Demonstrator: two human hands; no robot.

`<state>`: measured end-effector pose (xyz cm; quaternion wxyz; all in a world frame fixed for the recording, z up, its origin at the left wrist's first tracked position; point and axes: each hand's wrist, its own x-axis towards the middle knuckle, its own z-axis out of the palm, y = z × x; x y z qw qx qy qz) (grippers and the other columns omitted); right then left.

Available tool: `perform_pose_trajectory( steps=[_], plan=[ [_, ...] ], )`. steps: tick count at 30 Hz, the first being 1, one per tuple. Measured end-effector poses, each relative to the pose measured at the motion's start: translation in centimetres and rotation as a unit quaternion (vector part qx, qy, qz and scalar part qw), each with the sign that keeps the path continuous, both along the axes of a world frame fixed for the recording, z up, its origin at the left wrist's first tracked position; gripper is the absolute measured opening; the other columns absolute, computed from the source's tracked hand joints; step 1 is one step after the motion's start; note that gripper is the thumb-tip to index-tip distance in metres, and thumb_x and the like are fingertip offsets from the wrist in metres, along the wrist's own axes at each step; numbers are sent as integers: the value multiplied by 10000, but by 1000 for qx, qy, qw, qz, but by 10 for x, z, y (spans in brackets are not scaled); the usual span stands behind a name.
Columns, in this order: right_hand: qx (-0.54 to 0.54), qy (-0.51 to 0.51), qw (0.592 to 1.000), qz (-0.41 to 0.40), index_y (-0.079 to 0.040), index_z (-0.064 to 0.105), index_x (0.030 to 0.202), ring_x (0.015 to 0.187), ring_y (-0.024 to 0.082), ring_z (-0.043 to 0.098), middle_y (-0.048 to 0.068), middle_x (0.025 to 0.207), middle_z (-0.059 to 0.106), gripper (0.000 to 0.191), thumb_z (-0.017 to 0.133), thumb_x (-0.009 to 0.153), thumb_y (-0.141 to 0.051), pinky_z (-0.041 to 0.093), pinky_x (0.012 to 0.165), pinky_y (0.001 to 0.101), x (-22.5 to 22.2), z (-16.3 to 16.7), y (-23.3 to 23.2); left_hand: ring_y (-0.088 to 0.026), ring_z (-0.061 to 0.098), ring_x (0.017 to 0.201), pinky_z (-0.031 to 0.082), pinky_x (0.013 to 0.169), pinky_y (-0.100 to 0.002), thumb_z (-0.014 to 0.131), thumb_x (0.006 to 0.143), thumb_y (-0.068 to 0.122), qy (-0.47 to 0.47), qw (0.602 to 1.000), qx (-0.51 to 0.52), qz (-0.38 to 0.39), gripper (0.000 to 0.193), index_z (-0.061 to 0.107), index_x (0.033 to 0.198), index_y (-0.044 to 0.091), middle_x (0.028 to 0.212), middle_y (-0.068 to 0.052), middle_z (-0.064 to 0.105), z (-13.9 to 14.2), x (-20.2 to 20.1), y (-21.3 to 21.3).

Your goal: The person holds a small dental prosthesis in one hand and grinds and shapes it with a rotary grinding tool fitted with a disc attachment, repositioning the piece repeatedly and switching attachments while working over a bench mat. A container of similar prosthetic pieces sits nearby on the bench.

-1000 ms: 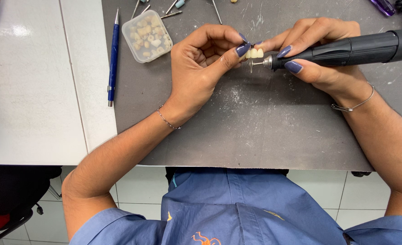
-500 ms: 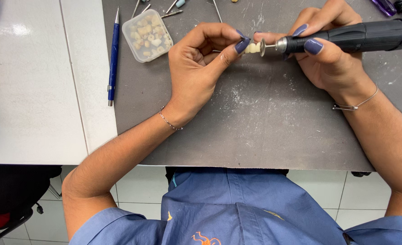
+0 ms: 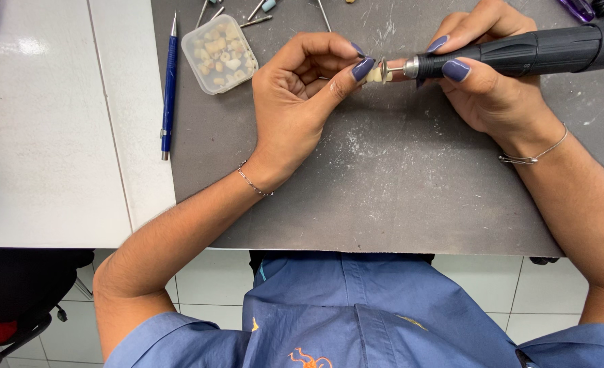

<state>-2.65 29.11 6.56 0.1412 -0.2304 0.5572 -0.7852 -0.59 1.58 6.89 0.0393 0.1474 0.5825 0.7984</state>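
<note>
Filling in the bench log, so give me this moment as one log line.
left hand: pinches small cream piece | right hand: holds black rotary tool, tip at piece | nearby: clear box, blue pen, grey mat

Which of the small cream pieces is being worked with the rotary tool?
The single cream piece pinched in the left hand fingers, touching the handpiece tip. The others lie loose in the clear plastic box beside the blue pen.

Upper centre of the frame: your small cream tooth-shaped piece (image 3: 373,74) sits pinched between fingertips, touching the disc tip of your black cylindrical rotary handpiece (image 3: 520,54), which lies level, running off the right edge.
</note>
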Motion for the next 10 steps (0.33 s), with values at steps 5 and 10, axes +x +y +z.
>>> perform_pose_trajectory(
  steps=[5,10],
  plan=[
    [14,10,1000,-4,-62,625,1110,898,135,742,104,1004,699,125,717,1059,-131,669,864,243,-2,2,-3,-111,732,935,654,873,-225,724,1052,-24,-15,1000,8,-1,144,642,1168,-1,1024,-94,728,0,-1,0],
    [7,7,1000,-7,-61,628,1112,890,138,738,107,1009,698,118,717,1066,-124,666,864,243,2,21,-1,-121,737,958,669,892,-242,717,1048,-40,-7,1000,13,-4,143,634,1153,9,1042,-98,724,-1,-1,-1]
  ],
)
